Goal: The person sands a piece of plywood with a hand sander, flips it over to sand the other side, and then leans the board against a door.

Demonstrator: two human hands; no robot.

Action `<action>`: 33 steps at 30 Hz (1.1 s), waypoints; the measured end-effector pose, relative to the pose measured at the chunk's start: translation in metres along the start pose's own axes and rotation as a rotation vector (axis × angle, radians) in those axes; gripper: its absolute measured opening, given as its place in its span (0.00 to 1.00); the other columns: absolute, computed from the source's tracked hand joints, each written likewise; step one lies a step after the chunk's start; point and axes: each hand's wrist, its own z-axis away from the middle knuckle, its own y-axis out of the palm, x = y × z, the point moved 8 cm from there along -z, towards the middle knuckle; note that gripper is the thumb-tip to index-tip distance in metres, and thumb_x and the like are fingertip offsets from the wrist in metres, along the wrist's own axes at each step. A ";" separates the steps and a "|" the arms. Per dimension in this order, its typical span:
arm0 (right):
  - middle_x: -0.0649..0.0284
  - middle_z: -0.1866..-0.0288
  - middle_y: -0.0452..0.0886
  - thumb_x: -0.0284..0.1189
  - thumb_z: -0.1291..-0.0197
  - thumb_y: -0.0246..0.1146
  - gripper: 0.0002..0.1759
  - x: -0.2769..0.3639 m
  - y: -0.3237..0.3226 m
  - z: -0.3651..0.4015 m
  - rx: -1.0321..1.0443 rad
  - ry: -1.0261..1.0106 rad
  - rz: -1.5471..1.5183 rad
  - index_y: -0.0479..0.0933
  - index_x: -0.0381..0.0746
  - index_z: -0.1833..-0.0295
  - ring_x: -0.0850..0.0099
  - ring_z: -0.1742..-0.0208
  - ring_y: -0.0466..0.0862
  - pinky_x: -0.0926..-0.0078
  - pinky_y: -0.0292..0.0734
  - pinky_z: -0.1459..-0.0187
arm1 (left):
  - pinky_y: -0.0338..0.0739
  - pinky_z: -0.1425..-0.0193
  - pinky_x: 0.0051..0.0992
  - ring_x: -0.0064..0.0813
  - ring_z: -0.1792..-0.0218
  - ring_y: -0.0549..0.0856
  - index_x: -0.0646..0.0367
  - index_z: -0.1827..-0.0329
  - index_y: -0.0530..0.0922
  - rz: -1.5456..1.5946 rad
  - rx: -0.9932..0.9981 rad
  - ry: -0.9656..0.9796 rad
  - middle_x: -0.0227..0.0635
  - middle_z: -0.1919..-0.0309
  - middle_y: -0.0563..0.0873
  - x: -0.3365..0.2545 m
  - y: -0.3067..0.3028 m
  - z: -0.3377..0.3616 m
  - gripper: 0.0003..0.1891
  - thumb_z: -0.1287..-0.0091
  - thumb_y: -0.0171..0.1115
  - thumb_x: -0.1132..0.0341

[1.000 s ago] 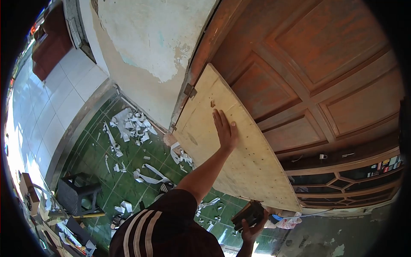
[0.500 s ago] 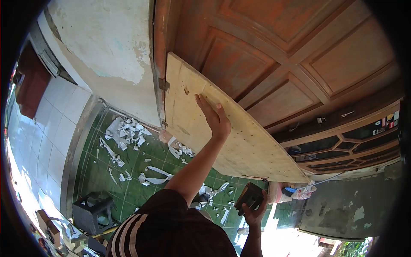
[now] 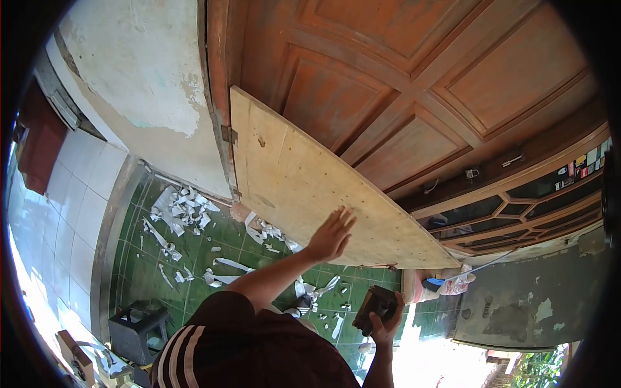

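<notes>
A pale wooden board point(image 3: 304, 187) stands on edge against a brown panelled door point(image 3: 388, 97), with small dark marks along its face. My left hand point(image 3: 331, 234), fingers apart and holding nothing, is at the lower middle of the board; whether it touches the surface is unclear. At the lower right my right hand point(image 3: 385, 323) grips a dark block-like tool point(image 3: 375, 309), held over the green floor and away from the board.
Torn white scraps point(image 3: 181, 210) litter the green tiled floor point(image 3: 200, 258). A dark plastic stool point(image 3: 139, 330) stands at the lower left. Bags point(image 3: 456, 284) lie by the board's right end. A peeling wall point(image 3: 142, 71) rises at the left.
My left hand has moved down the board, from its upper part to its lower middle. The view has shifted slightly. My right hand still holds the dark tool.
</notes>
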 end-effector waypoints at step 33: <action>0.46 0.40 0.77 0.36 0.55 0.75 0.49 -0.088 -0.086 0.028 0.078 -0.076 0.302 0.67 0.38 0.24 0.45 0.39 0.81 0.50 0.78 0.37 | 0.51 0.14 0.53 0.59 0.16 0.55 0.68 0.20 0.63 -0.104 0.355 0.430 0.55 0.16 0.58 -0.176 0.120 -0.013 0.33 0.23 0.56 0.58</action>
